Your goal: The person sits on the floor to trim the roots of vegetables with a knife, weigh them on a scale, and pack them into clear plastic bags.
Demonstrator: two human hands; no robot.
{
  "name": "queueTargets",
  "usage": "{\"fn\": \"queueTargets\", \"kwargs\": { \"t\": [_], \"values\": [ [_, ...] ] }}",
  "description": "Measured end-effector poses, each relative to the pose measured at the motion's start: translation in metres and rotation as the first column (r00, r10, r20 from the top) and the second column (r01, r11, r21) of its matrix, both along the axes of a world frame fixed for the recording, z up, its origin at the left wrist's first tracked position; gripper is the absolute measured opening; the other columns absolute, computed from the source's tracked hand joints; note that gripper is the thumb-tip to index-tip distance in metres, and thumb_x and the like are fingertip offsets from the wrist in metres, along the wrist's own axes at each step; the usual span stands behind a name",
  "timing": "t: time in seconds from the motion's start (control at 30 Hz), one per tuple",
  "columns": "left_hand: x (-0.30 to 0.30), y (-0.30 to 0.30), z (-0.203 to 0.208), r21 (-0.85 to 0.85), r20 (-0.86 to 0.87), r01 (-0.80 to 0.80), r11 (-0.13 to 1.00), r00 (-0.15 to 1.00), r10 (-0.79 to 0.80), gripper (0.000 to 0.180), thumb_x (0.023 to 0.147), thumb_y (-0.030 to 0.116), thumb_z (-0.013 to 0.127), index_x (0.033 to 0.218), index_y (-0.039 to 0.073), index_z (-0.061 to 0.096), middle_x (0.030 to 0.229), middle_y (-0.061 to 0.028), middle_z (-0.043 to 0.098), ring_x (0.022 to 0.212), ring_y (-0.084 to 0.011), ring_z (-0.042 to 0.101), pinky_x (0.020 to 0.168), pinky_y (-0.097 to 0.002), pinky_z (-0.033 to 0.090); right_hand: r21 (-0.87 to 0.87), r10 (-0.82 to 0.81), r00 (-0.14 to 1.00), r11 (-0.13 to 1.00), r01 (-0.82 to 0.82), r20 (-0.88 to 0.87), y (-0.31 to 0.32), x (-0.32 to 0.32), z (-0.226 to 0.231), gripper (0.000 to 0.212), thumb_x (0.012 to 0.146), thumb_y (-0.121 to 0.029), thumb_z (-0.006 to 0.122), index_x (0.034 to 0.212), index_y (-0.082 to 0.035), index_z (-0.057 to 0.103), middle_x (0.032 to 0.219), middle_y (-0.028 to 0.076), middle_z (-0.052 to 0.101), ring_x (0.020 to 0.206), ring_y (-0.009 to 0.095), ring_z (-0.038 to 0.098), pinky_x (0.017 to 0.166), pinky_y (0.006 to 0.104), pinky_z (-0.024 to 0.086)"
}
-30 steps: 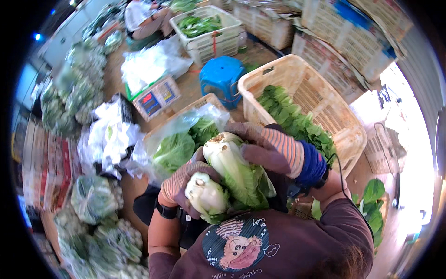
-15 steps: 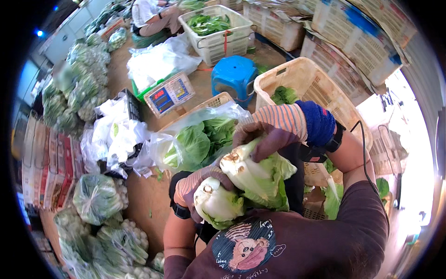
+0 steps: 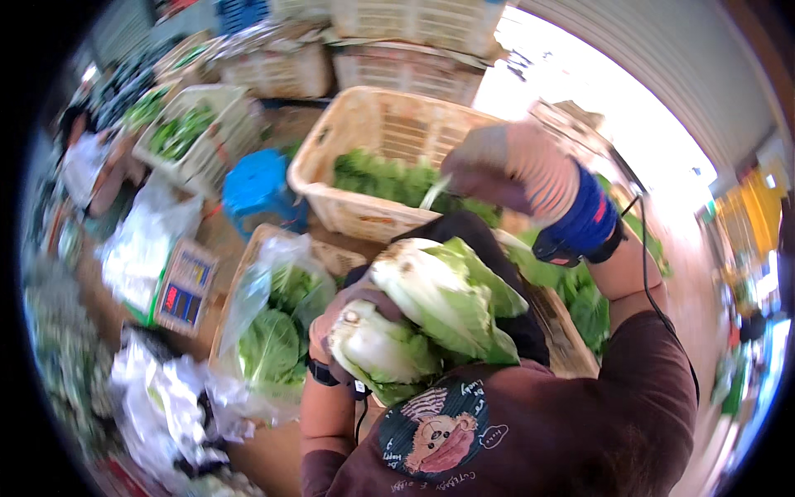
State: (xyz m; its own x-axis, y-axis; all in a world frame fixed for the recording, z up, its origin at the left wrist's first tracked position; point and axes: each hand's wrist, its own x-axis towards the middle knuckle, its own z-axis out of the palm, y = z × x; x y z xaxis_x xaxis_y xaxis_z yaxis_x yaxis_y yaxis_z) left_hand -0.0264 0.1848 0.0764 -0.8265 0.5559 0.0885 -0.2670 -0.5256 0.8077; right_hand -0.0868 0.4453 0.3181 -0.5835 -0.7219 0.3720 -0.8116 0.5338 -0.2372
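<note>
Two Chinese cabbages, a larger one (image 3: pixel 443 286) and a smaller one (image 3: pixel 381 352), rest side by side against my lap and shirt, cut white bases toward the upper left. My gloved left hand (image 3: pixel 364 300) grips them at the base ends, its fingers partly hidden between the two. Above the front edge of a large beige crate (image 3: pixel 364 203), my gloved right hand (image 3: pixel 489 170) is raised and blurred by motion. A pale-stalked cabbage leaf (image 3: pixel 434 192) shows at its fingertips. Green leaves (image 3: pixel 385 178) lie inside that crate.
A clear bag of leafy greens (image 3: pixel 277 340) sits in a low crate on my left. Beyond are a digital scale (image 3: pixel 184 288), white plastic bags (image 3: pixel 157 389) and a blue stool (image 3: pixel 261 189). Loose leaves (image 3: pixel 584 298) fill a crate on my right. Someone sits (image 3: pixel 99 170) far left.
My right hand has left the larger cabbage and swung up and away to the beige crate with a leaf. The view has turned right. My left hand still holds the cabbages.
</note>
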Motion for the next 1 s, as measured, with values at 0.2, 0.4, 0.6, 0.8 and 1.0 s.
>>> {"fn": "queueTargets", "kwargs": {
  "t": [0.2,0.4,0.6,0.8,1.0],
  "values": [
    [-0.034,0.007,0.004,-0.277,-0.453,-0.165,0.947,0.891,0.023,0.027,0.079,0.024,0.057,0.096,0.003,0.057,0.094,-0.0102,0.059,0.085,-0.0209,0.059,0.075,-0.0321,0.047,0.160,-0.913,0.388,0.367,0.916,-0.128,0.187,0.086,-0.033,0.028,0.084,-0.018,0.061,0.109,-0.008,0.059,0.103,0.013,0.061,0.093,0.024,0.060,0.079,0.0348,0.049],
    [-0.055,0.070,0.083,-0.441,-0.462,-0.018,0.897,0.862,-0.210,0.061,0.043,0.031,0.080,0.095,0.009,0.058,0.113,-0.0152,0.045,0.107,-0.0314,0.047,0.091,-0.0402,0.038,-0.261,-0.711,0.680,0.631,0.730,0.181,0.161,0.116,-0.111,0.041,0.079,-0.013,0.066,0.118,-0.009,0.053,0.117,0.014,0.055,0.109,0.029,0.054,0.091,0.0354,0.043],
    [-0.060,0.085,0.082,-0.519,-0.620,-0.112,0.847,0.732,-0.283,0.071,0.033,0.034,0.082,0.096,0.011,0.059,0.113,-0.0172,0.047,0.111,-0.0365,0.044,0.097,-0.0429,0.033,0.000,-0.881,0.417,0.428,0.904,0.223,0.217,0.062,-0.187,0.047,0.079,-0.022,0.066,0.122,-0.011,0.050,0.120,0.013,0.054,0.113,0.030,0.050,0.093,0.0421,0.041],
    [-0.038,0.071,0.072,-0.593,-0.393,-0.200,0.780,0.917,-0.064,0.078,0.037,0.038,0.080,0.102,0.004,0.054,0.097,-0.0098,0.055,0.092,-0.0245,0.052,0.084,-0.0353,0.041,0.493,-0.815,0.577,0.524,0.694,0.053,0.213,0.055,-0.285,0.045,0.075,-0.013,0.061,0.119,-0.016,0.053,0.108,0.013,0.058,0.103,0.029,0.054,0.092,0.0517,0.038],
    [-0.022,0.044,0.076,-0.756,-0.567,-0.438,0.487,0.810,-0.151,0.058,0.054,0.036,0.072,0.099,0.003,0.052,0.089,-0.0068,0.056,0.086,-0.0192,0.054,0.074,-0.0315,0.045,-0.585,-0.454,0.458,-0.189,0.789,0.764,0.311,0.093,-0.248,0.024,0.084,-0.014,0.058,0.106,-0.006,0.060,0.089,0.009,0.063,0.082,0.019,0.061,0.067,0.0305,0.051]
  ]
}}
